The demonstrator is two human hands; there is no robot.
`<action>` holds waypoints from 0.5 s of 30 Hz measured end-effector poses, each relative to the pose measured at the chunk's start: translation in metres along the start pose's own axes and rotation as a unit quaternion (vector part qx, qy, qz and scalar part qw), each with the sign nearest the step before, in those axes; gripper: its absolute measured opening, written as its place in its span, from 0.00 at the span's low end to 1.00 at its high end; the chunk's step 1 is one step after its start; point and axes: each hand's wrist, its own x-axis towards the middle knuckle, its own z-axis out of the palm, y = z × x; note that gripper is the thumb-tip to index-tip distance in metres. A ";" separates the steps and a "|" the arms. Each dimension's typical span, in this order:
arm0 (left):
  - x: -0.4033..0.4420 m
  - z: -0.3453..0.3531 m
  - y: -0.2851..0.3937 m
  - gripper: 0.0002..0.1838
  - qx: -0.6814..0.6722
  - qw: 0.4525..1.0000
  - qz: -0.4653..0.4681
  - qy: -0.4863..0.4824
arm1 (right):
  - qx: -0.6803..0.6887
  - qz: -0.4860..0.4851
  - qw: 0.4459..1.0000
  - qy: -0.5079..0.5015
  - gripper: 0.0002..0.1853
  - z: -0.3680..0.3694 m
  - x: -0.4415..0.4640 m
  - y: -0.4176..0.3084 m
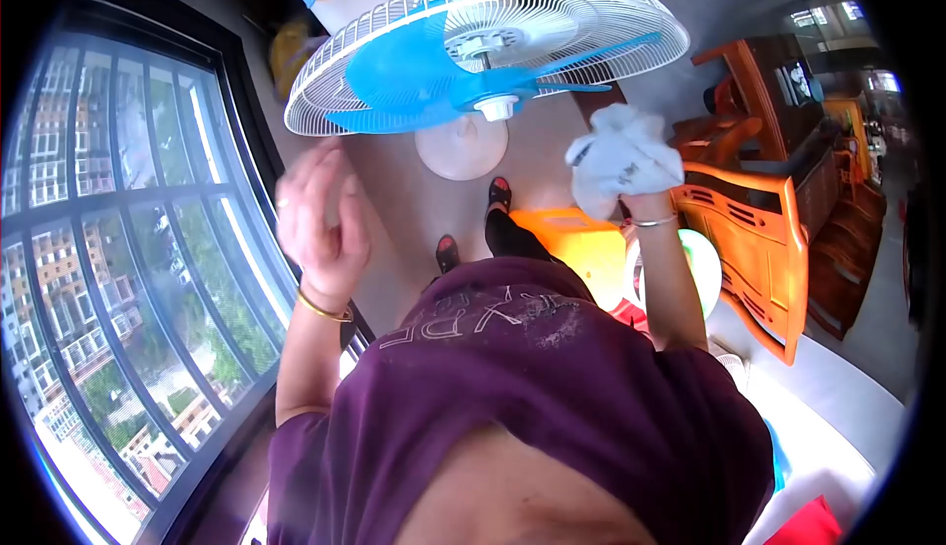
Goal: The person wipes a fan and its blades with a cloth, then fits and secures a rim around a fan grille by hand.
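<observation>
A standing fan (498,109) faces me with its blue blades (394,67) exposed in front of the white rear grille (591,3). My left hand (323,215) is raised just below the grille's left edge. Its fingers are loosely curved and slightly blurred, with nothing between them. To the right of the fan, my right hand holds a crumpled white cloth (626,159) with small dark print. The cloth covers nearly all of that hand, so its fingers are hidden. Both hands appear apart from the fan.
A barred window (148,249) runs along my left. The fan's round base (461,146) stands on the floor. To my right are a yellow plastic stool (581,244), a pale round basin (700,269) and an orange wooden chair (754,259).
</observation>
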 end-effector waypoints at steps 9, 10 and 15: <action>0.153 0.019 0.018 0.26 -0.011 0.978 0.141 -0.153 | -0.824 -0.177 0.536 -0.045 0.16 0.017 0.074 -0.056; 0.164 0.018 0.024 0.32 -0.076 0.956 0.101 -0.266 | -0.815 -0.173 0.550 -0.053 0.17 0.011 0.083 -0.047; 0.184 0.025 0.034 0.18 -0.086 0.930 0.048 -0.354 | -0.613 -0.255 0.724 -0.188 0.17 0.006 0.137 -0.027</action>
